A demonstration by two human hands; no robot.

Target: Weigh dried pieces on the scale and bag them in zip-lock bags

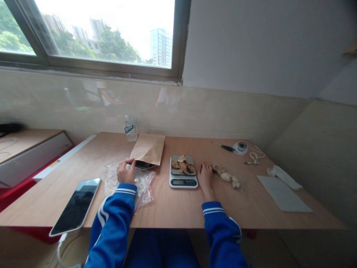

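The left hand [126, 174] rests with loosely curled fingers on clear zip bags [139, 183] beside the brown paper pouch [148, 149]. The right hand [205, 175], fingers relaxed and holding nothing, lies between the small grey scale [183, 181] heaped with dried slices [183, 165] and a clear bag of pale pieces [228, 176]. A careless nudge could tip slices onto the wooden surface [178, 204].

The left hand [126, 172] rests on clear bags [131, 183], touching the brown paper bag [148, 149]. The right hand [205, 175] lies between the scale [183, 176], with brown slices on top, and a bag of what may be pale pieces [228, 176]. A tablet [76, 205] sits by the counter's [178, 208] near left edge.
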